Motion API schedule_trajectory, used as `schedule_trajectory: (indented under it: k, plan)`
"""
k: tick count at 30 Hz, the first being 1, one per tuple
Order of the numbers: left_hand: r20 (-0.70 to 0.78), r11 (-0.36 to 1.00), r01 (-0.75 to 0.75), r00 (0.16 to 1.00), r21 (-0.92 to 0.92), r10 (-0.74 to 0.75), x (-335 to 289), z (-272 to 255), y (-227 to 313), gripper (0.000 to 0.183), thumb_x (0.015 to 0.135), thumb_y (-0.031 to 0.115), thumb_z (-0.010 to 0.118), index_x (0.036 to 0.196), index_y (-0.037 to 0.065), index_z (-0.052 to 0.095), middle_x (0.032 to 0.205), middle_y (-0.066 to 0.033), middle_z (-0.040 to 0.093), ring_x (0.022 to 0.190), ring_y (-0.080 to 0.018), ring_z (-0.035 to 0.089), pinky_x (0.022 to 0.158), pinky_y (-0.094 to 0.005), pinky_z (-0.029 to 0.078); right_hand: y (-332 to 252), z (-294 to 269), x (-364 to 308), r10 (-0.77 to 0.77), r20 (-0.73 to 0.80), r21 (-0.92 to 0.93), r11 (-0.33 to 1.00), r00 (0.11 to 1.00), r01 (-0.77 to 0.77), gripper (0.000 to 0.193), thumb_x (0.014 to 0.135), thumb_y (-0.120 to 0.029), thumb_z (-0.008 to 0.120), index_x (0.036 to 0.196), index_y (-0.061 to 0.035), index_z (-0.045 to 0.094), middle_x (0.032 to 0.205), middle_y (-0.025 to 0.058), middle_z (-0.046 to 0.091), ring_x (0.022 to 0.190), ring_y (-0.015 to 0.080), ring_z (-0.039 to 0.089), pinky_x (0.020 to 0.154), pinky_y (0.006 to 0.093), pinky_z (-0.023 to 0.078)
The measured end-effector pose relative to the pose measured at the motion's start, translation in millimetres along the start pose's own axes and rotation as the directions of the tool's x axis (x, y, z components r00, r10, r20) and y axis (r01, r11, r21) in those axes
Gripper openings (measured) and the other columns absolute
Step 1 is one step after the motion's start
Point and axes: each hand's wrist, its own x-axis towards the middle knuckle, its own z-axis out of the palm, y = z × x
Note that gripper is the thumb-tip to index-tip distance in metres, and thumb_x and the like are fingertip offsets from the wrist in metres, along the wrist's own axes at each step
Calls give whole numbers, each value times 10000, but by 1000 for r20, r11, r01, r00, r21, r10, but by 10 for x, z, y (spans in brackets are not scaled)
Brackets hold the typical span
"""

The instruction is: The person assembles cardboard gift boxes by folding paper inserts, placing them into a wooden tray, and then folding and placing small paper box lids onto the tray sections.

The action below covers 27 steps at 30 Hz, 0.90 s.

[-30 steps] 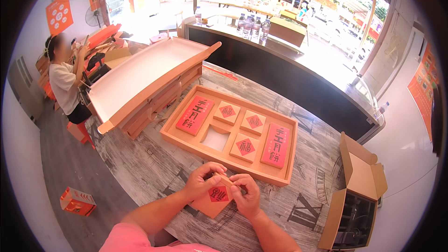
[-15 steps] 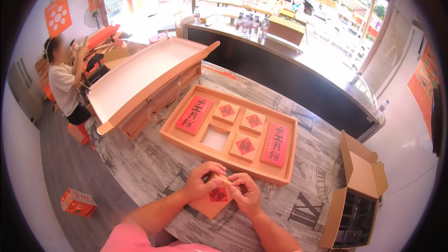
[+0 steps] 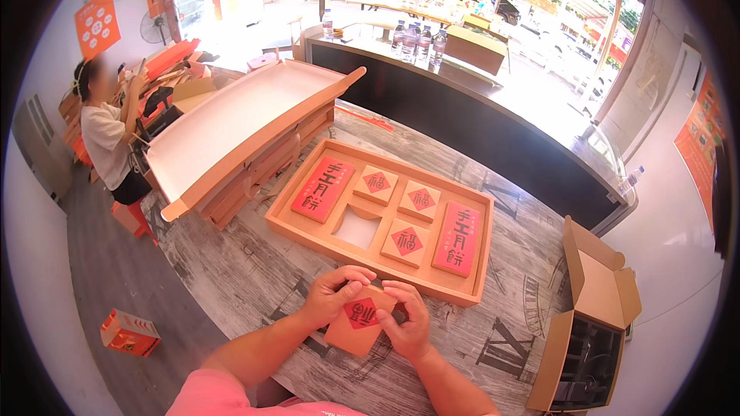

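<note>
Near the front of the table is a small kraft-paper box (image 3: pixel 351 337) with a red diamond label on top. My left hand (image 3: pixel 336 297) grips its left far side, the fingers curled over the far edge. My right hand (image 3: pixel 406 319) holds the right side, with the thumb by the label. Just beyond lies a shallow brown tray (image 3: pixel 308 241). In it sit a long red box (image 3: pixel 323 189) at the left, another red box (image 3: pixel 456 239) at the right, and three small square boxes (image 3: pixel 408 243) between them. A square opening (image 3: pixel 356 229) there shows a white base.
Stacked trays or lids (image 3: pixel 243 139) stand at the left of the table. An open carton (image 3: pixel 580 354) with dark contents is at the right. Water bottles (image 3: pixel 420 42) stand on the far counter. A person (image 3: pixel 106 127) is at the left; an orange-and-white box (image 3: pixel 129 333) sits on the floor.
The box's far flap, raised between my fingers before, now lies down, and the top looks flat. Both hands have shifted slightly apart along its far edge.
</note>
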Motion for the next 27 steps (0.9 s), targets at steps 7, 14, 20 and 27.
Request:
schedule_trajectory:
  k: [7,14,20,27]
  plan:
    - [-29,999,36,999,38,-35,-18,4,-116,154,1040,122,602,1118,10,672,1193,-97,698,1119,-151,629,996,-309,493,146,4,-39,98,38,25,995,994,-99,428,927,-11,661,1345,25,574,1288,121,617,1199,208,602,1029,318,479]
    - [4,1000,-17,1000,-15,17,-49,46,-82,165,1057,146,599,1139,12,651,1209,-102,686,1116,-140,632,969,-294,519,154,49,-105,141,-39,222,966,989,-129,354,911,29,687,1249,-1,585,1271,166,629,1142,241,627,963,353,504]
    - [17,999,-48,999,11,47,-38,42,-92,175,1063,152,590,1142,10,653,1203,-102,685,1120,-145,631,973,-294,516,152,38,-66,120,-37,232,967,992,-109,330,904,38,688,1219,2,592,1262,184,628,1175,253,613,981,354,499]
    - [62,983,-136,990,121,129,-18,35,-47,186,1051,187,613,1111,21,671,1196,-132,682,1114,-186,637,961,-315,509,166,20,-43,55,-22,180,982,998,-50,339,901,49,679,1226,-3,600,1279,171,620,1159,240,623,937,335,521]
